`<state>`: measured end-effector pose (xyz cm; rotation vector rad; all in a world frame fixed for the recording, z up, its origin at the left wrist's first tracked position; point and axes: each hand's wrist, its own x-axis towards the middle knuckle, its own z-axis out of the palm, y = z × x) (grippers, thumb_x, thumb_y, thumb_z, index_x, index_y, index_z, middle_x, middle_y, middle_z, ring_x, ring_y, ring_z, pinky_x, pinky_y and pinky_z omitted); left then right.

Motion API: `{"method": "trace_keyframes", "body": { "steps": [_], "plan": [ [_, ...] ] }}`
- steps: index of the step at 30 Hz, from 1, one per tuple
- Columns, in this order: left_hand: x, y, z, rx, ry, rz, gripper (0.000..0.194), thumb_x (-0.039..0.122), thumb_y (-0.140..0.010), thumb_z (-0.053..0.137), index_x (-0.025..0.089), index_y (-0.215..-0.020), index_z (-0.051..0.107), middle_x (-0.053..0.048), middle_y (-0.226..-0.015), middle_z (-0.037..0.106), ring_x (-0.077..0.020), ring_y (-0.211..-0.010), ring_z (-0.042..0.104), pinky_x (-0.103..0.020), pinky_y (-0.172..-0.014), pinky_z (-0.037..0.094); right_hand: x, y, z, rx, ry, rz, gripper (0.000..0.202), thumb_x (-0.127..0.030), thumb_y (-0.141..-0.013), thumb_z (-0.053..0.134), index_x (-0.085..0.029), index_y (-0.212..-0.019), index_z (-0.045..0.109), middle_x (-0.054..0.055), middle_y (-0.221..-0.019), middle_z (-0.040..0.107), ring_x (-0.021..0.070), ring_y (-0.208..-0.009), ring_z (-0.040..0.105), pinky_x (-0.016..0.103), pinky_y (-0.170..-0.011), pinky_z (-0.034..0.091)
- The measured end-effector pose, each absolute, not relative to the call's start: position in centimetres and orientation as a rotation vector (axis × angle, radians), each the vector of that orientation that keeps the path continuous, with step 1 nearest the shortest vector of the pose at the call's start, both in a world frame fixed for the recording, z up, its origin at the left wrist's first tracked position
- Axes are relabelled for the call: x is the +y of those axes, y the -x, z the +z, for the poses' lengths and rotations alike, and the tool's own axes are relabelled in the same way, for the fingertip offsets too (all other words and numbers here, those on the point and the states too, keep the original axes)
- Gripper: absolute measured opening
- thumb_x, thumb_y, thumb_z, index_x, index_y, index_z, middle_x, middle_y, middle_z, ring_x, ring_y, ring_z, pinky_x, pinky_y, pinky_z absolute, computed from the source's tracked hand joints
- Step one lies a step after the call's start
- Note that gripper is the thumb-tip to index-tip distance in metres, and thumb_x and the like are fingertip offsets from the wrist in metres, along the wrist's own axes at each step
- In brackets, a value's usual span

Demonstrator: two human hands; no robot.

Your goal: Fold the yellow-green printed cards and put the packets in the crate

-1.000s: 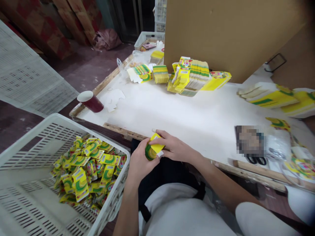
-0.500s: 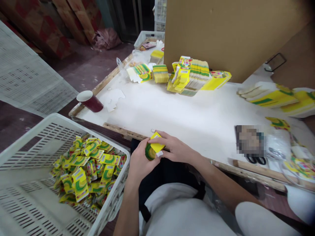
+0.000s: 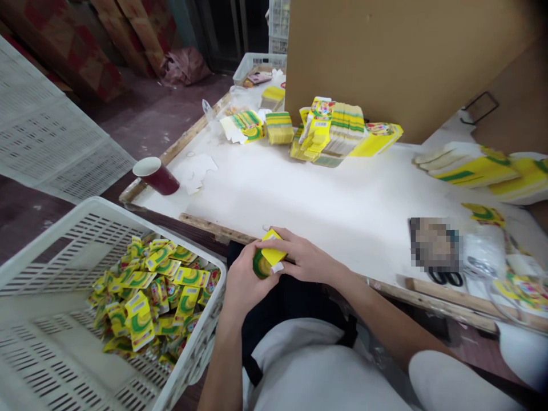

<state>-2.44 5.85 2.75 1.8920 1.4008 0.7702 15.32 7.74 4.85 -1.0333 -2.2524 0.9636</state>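
Observation:
Close to my lap, at the table's front edge, both hands hold a small yellow-and-green printed carton (image 3: 274,257). My left hand (image 3: 245,279) grips its left side, thumb along the lower edge. From the right, the fingers of my right hand (image 3: 305,258) lie across the yellow face, and a small white flap shows at the lower right. The fingers hide parts of the carton. Left of my hands stands a white slotted basket (image 3: 55,240) with a heap of yellow-and-green printed cartons (image 3: 141,319) in it.
A maroon cup (image 3: 165,178) stands at the left corner of the white table (image 3: 240,194). Stacks of flat printed cartons (image 3: 342,134) lie at the back before a large cardboard sheet (image 3: 385,63). To the right are scissors (image 3: 445,278) and a clear plastic bag (image 3: 483,251).

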Motion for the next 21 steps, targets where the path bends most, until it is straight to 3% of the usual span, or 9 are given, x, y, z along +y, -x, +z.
{"method": "trace_keyframes", "body": {
  "steps": [6, 9, 15, 21],
  "plan": [
    [5.79, 2.32, 2.61, 1.425, -1.872, 0.778, 0.052, 0.026, -0.065, 0.064, 0.019, -0.113, 0.046, -0.006, -0.108, 0.061, -0.0207, -0.098, 0.058, -0.034, -0.086, 0.046, 7.72, -15.28, 4.93, -2.216, 1.04, 1.001, 0.054, -0.013, -0.078, 0.054, -0.025, -0.128, 0.039, 0.011, -0.132, 0.041, 0.0221, -0.125, 0.039, 0.04, -0.099, 0.036],
    [5.82, 2.28, 2.57, 1.431, -1.865, 0.774, 0.055, 0.025, -0.065, 0.065, 0.018, -0.116, 0.046, -0.007, -0.111, 0.06, -0.0214, -0.101, 0.057, -0.035, -0.088, 0.045, 7.7, -15.26, 4.69, -2.203, 1.015, 0.986, 0.05, -0.011, -0.076, 0.054, -0.023, -0.123, 0.04, 0.011, -0.127, 0.047, 0.022, -0.129, 0.034, 0.041, -0.101, 0.033],
    [5.77, 2.33, 2.57, 1.407, -1.856, 0.749, 0.055, 0.028, -0.066, 0.064, 0.019, -0.117, 0.045, -0.008, -0.112, 0.06, -0.0226, -0.103, 0.057, -0.037, -0.088, 0.046, 7.65, -15.36, 4.58, -2.186, 1.053, 1.003, 0.034, -0.013, -0.076, 0.056, -0.022, -0.107, 0.048, 0.013, -0.128, 0.045, 0.0222, -0.124, 0.041, 0.037, -0.095, 0.04],
    [5.73, 2.23, 2.84, 1.386, -1.846, 0.751, 0.053, 0.026, -0.067, 0.063, 0.019, -0.117, 0.046, -0.008, -0.113, 0.06, -0.0235, -0.104, 0.056, -0.037, -0.089, 0.045, 7.72, -15.37, 4.61, -2.154, 1.048, 1.005, 0.034, -0.012, -0.074, 0.057, -0.023, -0.106, 0.049, 0.009, -0.119, 0.053, 0.0225, -0.124, 0.041, 0.039, -0.095, 0.039]
  ]
}}
